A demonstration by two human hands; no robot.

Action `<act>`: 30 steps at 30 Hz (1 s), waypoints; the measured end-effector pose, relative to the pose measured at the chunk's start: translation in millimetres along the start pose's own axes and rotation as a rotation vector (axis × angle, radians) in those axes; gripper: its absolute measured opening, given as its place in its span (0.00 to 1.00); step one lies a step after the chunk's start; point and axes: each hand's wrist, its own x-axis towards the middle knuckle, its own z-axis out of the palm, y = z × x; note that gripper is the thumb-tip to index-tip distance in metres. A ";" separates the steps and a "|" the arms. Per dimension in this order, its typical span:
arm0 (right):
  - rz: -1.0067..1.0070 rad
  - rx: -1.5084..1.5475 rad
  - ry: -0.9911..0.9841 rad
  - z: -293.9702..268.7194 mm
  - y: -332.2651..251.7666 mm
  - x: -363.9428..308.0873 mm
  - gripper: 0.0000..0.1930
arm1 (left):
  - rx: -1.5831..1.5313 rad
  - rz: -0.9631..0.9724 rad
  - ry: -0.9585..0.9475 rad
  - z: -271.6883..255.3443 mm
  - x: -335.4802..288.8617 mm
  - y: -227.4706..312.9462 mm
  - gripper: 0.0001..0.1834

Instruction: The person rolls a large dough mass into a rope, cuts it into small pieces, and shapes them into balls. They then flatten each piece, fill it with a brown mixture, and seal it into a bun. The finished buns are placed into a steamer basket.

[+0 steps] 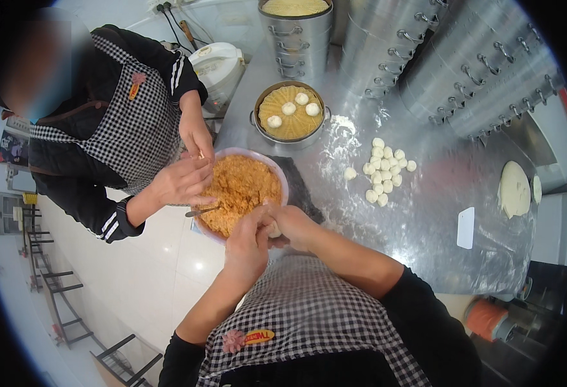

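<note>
My left hand [247,240] and my right hand [292,227] are closed together around a small pale dough bun [272,230], mostly hidden by my fingers. They are at the near right edge of a pale pink bowl [284,185] full of orange-brown filling [248,177]. The metal handle of a spoon [199,211] sticks out of the filling on the left. Across the bowl, a co-worker in a checked apron has both hands [183,177] raised near its far left rim, the fingers pinched together; what they hold is too small to make out.
Beyond the bowl stands a round steamer [255,119] with several white buns. Several dough balls [386,169] lie grouped on the floured metal table [419,258]. Farther right are a white rectangular scraper [465,228] and a dough slab [514,189]. Tall steamer stacks [386,45] line the back.
</note>
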 end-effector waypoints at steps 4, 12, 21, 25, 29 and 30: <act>-0.012 0.031 -0.044 2.0 0.1 0.6 0.27 | 0.016 0.011 -0.016 -0.3 1.8 0.0 0.18; -0.017 0.118 -0.111 -8.5 1.6 -0.4 0.22 | 0.038 0.025 -0.010 4.6 0.9 1.1 0.18; -0.028 0.189 -0.024 -0.7 2.0 -3.7 0.22 | 0.080 0.097 0.003 5.8 6.4 4.4 0.14; -0.026 0.219 -0.008 -2.0 3.6 -0.7 0.21 | 0.129 0.175 0.024 8.0 8.2 2.7 0.12; -0.045 0.397 -0.122 -14.4 3.8 5.4 0.20 | 0.108 0.127 0.016 11.9 14.8 0.9 0.12; -0.024 0.373 -0.113 -19.6 3.3 6.6 0.20 | 0.123 0.158 0.001 13.1 17.6 0.7 0.12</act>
